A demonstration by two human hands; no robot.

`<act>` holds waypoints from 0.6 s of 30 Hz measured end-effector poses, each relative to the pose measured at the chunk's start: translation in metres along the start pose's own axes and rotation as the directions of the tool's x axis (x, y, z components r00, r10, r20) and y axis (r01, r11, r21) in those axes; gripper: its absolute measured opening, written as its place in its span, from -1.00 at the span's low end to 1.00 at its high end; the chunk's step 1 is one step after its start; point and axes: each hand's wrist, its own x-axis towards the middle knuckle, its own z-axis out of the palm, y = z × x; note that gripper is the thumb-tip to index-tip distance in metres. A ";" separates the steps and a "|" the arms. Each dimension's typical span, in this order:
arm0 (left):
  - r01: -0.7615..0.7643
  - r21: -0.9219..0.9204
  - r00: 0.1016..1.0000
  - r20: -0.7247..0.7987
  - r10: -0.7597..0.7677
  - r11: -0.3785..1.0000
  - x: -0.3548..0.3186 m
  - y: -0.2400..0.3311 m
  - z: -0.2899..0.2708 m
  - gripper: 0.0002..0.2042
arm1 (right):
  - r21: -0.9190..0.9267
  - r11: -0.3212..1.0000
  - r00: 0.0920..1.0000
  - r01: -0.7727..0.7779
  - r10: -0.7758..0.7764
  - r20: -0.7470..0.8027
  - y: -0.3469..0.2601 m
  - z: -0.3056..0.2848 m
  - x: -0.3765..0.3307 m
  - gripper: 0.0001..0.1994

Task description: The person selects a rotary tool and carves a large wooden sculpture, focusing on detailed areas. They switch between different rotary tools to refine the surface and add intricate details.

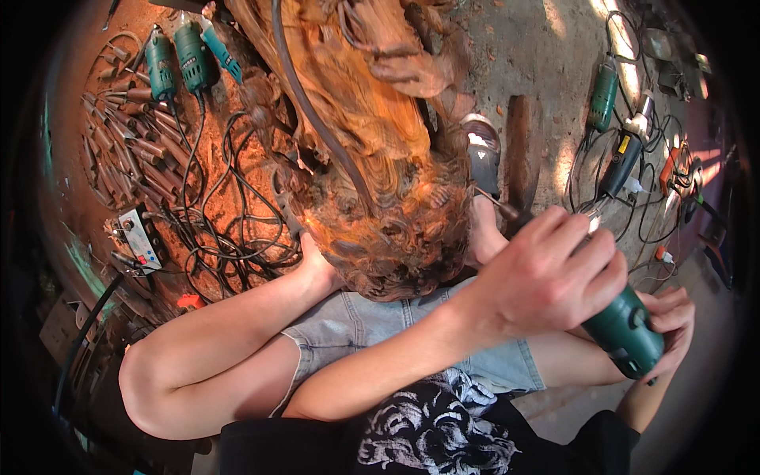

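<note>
A large carved piece of orange-brown wood (360, 119) lies in front of me, its near end covered in curls between my legs. My left hand (546, 273) reaches across to the right and is wrapped round the front of a green die grinder (625, 332). Behind it, my right hand (673, 324) curls its fingers round the tool's rear end, partly hidden by the body. The grinder's thin bit (495, 199) points up and left, close to the carving's right side; whether it touches the wood I cannot tell.
Two green power tools (190, 55) lie at the far left by many loose chisels (131, 142). Tangled black cords (229, 237) and a small control box (140, 240) sit nearer. To the right are another green tool (604, 95), a black-and-silver heat gun (625, 154) and more cords.
</note>
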 end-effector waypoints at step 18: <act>-0.339 0.207 0.815 0.552 0.177 0.918 0.056 -0.039 0.098 -0.88 | -0.071 0.891 0.894 -0.448 0.445 -0.056 0.097 0.007 0.055 -0.30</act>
